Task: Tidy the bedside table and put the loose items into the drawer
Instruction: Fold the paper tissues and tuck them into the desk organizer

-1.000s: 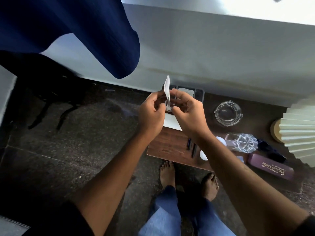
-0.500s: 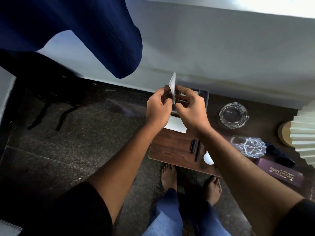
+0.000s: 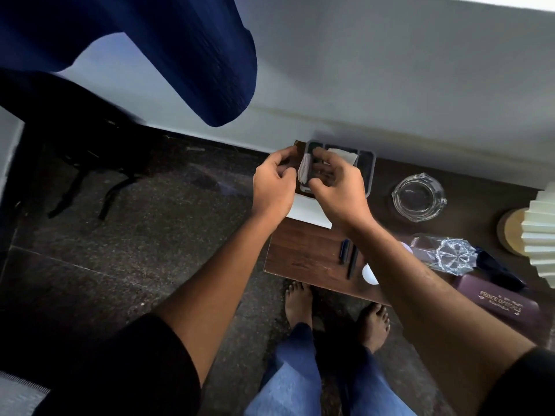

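Note:
A small folded white paper (image 3: pixel 304 170) sits pinched between my left hand (image 3: pixel 273 187) and my right hand (image 3: pixel 338 187), low over a dark grey tray (image 3: pixel 370 163) at the back left of the wooden bedside table (image 3: pixel 303 256). Another white paper (image 3: pixel 344 154) lies inside the tray. A white sheet (image 3: pixel 306 213) lies flat under my hands. Two dark pens (image 3: pixel 348 255) and a white round thing (image 3: pixel 370 274), partly hidden by my right forearm, rest near the table's front edge.
On the table to the right are a glass ashtray (image 3: pixel 419 199), a clear cut-glass bottle (image 3: pixel 444 255), a maroon spectacle case (image 3: pixel 498 301), a dark cloth (image 3: pixel 495 268) and a pleated lamp (image 3: pixel 540 232) on a wooden base. A blue curtain (image 3: pixel 180 55) hangs at the left. My bare feet (image 3: pixel 330 310) stand below the table's edge.
Both hands have moved down and away from me with the paper, from upright in front of me to low over the tray. The paper now looks folded smaller.

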